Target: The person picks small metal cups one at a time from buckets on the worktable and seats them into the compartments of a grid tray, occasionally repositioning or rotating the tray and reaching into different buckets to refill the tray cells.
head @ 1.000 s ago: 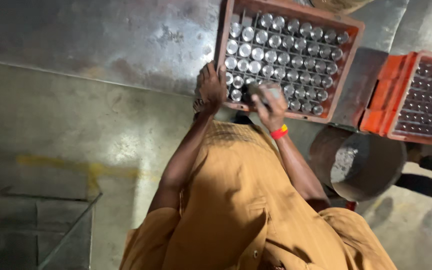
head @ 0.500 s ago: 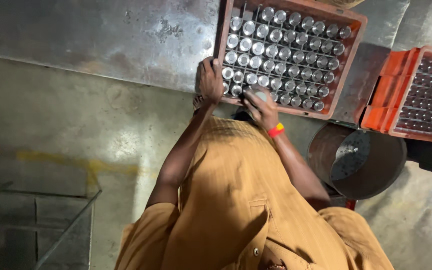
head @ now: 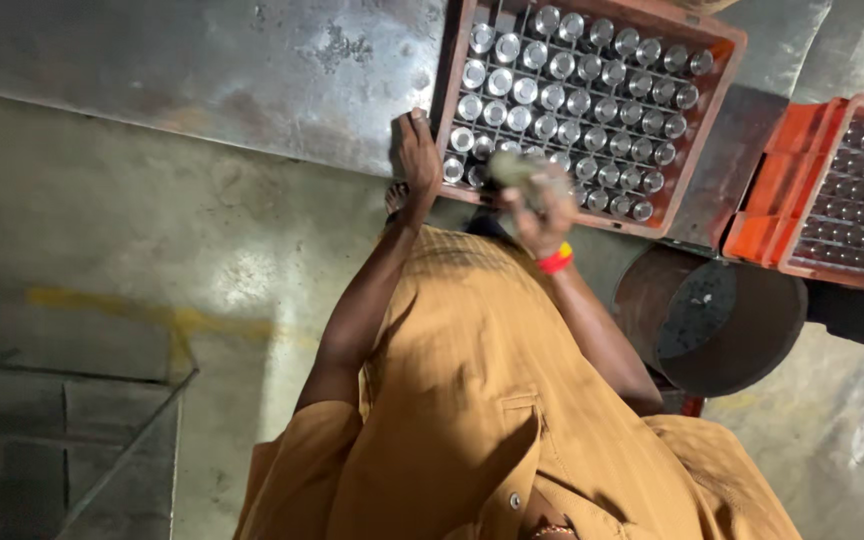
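Head camera looks down at a person in a brown shirt. Left hand [head: 417, 150] lies flat on the near left corner of the red crate [head: 717, 45] full of shiny bottles [head: 570, 85]. Right hand [head: 540, 205] is wrapped around a blurry bottle [head: 512, 168] over the near row. I think it must go down straight into a free slot

Dim, warm light from above; glare on the bottle tops in the brown crate [head: 704, 120], deep shadow lower left, right hand [head: 542, 205] motion-blurred, frame edges soft and slightly stretched.
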### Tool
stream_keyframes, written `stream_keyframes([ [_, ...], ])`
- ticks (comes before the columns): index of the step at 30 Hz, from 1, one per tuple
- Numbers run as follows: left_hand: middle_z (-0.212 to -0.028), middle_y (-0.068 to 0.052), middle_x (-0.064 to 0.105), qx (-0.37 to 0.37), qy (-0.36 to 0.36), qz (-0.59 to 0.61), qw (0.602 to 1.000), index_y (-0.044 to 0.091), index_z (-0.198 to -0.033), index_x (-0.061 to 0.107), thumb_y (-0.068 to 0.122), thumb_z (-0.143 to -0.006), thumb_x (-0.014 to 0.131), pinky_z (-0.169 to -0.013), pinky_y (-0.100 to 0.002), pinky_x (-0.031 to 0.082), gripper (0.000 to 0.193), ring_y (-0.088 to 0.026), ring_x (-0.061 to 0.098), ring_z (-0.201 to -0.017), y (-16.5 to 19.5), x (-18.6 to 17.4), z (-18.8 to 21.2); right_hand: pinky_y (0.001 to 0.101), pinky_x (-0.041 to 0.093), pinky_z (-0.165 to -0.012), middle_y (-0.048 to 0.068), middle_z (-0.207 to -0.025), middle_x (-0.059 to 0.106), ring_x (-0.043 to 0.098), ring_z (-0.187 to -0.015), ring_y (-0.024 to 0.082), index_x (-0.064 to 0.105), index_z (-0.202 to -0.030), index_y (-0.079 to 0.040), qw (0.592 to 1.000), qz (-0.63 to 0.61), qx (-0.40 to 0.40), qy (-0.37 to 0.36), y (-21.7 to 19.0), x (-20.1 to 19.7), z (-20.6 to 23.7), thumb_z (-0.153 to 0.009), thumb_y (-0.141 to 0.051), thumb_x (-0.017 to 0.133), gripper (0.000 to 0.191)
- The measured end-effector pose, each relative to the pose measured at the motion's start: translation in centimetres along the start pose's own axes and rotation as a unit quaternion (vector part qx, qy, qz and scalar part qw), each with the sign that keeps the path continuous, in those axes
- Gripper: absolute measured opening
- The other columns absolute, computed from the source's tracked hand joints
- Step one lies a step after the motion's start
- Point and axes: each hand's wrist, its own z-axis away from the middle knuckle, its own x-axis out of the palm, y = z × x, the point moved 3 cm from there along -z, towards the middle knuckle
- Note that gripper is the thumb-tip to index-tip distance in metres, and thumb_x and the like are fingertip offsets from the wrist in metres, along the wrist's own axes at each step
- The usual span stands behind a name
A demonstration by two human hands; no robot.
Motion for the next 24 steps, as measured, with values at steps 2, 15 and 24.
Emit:
stream_keyframes([
  [2, -0.108, -0.030, 0.065, -0.033, -0.009, -0.056, 0.998, -0.001, -0.124, 0.056, 0.044, -0.108, 0.038, -0.084, -0.056, 0.046, 0.051, -0.049, 0.061, -0.099, -0.2, 0.1, 0.1, 0.0416, 0.057, -0.094, 0.023, -0.126, 0.067, 0.068, -0.113, 0.031, 0.072, -0.130, -0.008, 0.983, 0.012, 0.038, -0.179, -0.2, 1.7, -0.2, -0.095, -0.011, 0.080, 0.036],
  [15, -0.123, -0.034, 0.060, -0.004, -0.067, -0.125, 0.990, -0.002, -0.133, 0.054, 0.044, -0.109, 0.036, -0.089, -0.058, 0.045, 0.055, -0.053, 0.059, -0.107, 1.1, 0.3, 0.8, 0.0420, 0.058, -0.098, 0.019, -0.124, 0.069, 0.069, -0.116, 0.032, 0.062, -0.129, -0.005, 0.999, 0.024, 0.021, 0.021, 1.7, 1.7, -4.5, -0.098, -0.008, 0.080, 0.036],
  [24, -0.118, -0.034, 0.064, 0.003, -0.042, -0.118, 0.992, -0.001, -0.132, 0.057, 0.047, -0.109, 0.036, -0.090, -0.056, 0.046, 0.057, -0.055, 0.059, -0.106, 0.4, 0.9, 0.6, 0.0414, 0.058, -0.094, 0.015, -0.124, 0.069, 0.069, -0.113, 0.032, 0.063, -0.133, -0.005, 1.000, 0.004, 0.023, 0.014, 0.3, 3.2, -4.9, -0.097, -0.005, 0.080, 0.040],
])
